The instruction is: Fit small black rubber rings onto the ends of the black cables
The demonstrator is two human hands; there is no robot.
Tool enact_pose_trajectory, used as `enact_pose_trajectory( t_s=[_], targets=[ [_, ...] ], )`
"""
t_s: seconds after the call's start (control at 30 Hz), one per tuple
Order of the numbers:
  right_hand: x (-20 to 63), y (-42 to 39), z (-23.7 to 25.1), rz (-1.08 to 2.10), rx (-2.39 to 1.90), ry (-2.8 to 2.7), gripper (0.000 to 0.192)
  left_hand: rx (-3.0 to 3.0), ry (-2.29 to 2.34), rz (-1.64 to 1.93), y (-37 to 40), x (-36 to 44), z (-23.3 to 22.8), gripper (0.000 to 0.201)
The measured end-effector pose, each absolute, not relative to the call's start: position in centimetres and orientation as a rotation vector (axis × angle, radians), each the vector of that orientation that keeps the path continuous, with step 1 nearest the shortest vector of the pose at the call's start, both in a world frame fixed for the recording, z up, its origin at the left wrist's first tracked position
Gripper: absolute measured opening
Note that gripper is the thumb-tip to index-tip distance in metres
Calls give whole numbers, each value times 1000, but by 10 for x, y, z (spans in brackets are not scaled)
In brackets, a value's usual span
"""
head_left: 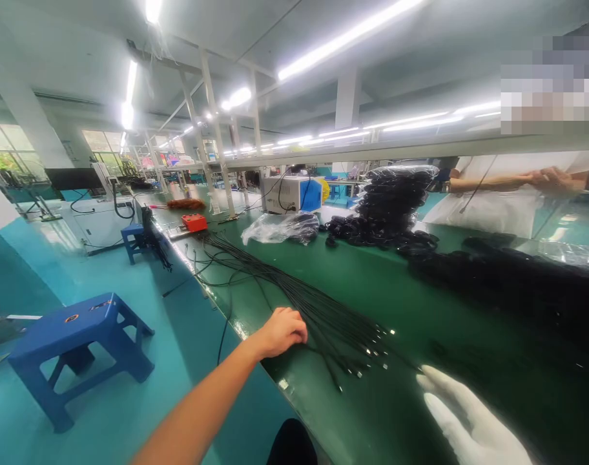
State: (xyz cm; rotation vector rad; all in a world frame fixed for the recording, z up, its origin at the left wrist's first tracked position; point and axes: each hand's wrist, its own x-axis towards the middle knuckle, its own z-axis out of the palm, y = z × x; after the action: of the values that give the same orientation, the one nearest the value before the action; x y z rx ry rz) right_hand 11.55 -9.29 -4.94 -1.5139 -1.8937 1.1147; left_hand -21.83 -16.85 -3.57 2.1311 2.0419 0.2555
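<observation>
A long bundle of thin black cables [294,290] lies stretched along the green bench [401,310], its metal-tipped ends fanned out near me. My bare left hand [281,332] rests on the bundle near the bench's front edge, fingers curled over the cables. My right hand [469,413], in a white glove, lies flat on the bench to the right of the cable tips, fingers apart and holding nothing.
Heaps of coiled black cables [391,213] and a clear plastic bag [279,227] sit farther back, with a white and blue machine [292,194] and a red tool [194,222]. Another person in white [507,194] stands across the bench. Blue stools [76,349] stand in the aisle on the left.
</observation>
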Motion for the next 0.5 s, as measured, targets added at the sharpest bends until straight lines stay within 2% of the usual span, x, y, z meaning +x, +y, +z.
enact_pose_trajectory(
  t_s=[0.13, 0.27, 0.5],
  targets=[
    [113, -94, -47, 1111, -1498, -1867, 59, 2076, 2161, 268, -149, -222, -31, 9],
    [108, -98, -47, 1131, -1469, -1861, 62, 1898, 2487, 297, -114, -241, -25, 24],
    [101, -107, -55, 1068, -1368, -1848, 52, 1875, 2574, 255, -59, -244, -26, 30]
  ],
)
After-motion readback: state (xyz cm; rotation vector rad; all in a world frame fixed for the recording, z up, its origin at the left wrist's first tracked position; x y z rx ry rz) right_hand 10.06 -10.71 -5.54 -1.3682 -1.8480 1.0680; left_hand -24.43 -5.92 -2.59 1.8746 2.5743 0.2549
